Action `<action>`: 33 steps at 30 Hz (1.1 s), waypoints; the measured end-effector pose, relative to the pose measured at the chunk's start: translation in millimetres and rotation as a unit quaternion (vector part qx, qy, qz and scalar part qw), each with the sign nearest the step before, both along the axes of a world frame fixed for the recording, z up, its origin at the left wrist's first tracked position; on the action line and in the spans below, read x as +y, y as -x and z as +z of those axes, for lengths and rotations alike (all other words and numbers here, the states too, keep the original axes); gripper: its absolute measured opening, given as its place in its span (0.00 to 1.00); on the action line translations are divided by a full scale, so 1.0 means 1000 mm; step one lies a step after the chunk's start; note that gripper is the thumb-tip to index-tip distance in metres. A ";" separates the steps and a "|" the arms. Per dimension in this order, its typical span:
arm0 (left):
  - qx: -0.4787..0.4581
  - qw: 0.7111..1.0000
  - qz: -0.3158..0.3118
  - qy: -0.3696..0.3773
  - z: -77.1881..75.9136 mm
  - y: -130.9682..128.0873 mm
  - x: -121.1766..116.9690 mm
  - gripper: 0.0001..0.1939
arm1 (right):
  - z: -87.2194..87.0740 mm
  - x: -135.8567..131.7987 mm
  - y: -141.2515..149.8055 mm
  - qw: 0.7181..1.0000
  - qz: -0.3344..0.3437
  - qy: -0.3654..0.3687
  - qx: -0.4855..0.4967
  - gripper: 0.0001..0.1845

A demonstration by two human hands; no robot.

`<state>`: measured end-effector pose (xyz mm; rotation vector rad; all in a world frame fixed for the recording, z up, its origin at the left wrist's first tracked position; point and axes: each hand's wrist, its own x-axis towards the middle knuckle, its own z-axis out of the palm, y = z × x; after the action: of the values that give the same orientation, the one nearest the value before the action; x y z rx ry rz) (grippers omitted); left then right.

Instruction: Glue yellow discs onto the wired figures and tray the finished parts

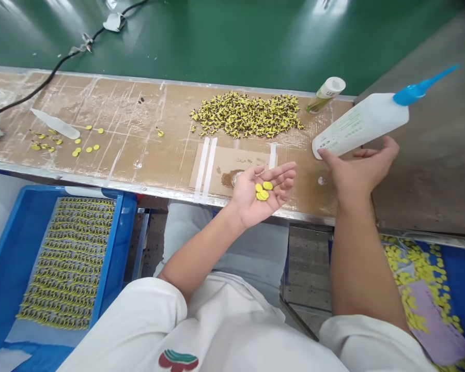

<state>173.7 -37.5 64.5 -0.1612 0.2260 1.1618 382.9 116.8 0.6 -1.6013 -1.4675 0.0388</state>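
Observation:
My left hand (pixel 261 196) is palm up above the front edge of the bench, holding several small yellow discs (pixel 262 192) in its slightly curled palm. On the right is a white plastic bottle (pixel 362 126) with a blue nozzle, leaning to the right in the picture. My right hand (pixel 358 165) lies beside its lower part. The thumb tip overlaps the bottle's base and the other fingers spread away from it, so the hand looks open; whether it touches the bottle I cannot tell. A cardboard piece (pixel 213 178) with white tape strips lies behind my left hand.
At the back lies a heap of small yellow-and-dark pieces (pixel 248 116), near a white-and-green tube (pixel 327 94). Loose yellow discs (pixel 89 149) and a white spatula-like strip (pixel 56 124) are on the left. A blue bin (pixel 116 227) holds rows of pieces; more yellow discs (pixel 414 258) sit lower right.

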 end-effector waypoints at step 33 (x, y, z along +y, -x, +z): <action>0.115 0.989 -0.078 0.050 -0.034 0.055 -0.069 0.13 | 0.075 -0.149 0.089 0.793 0.574 0.111 -0.169 0.16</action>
<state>118.4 -106.6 30.5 -0.0948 0.4928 1.0121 294.4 -32.4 75.5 -0.6435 -2.6056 0.6647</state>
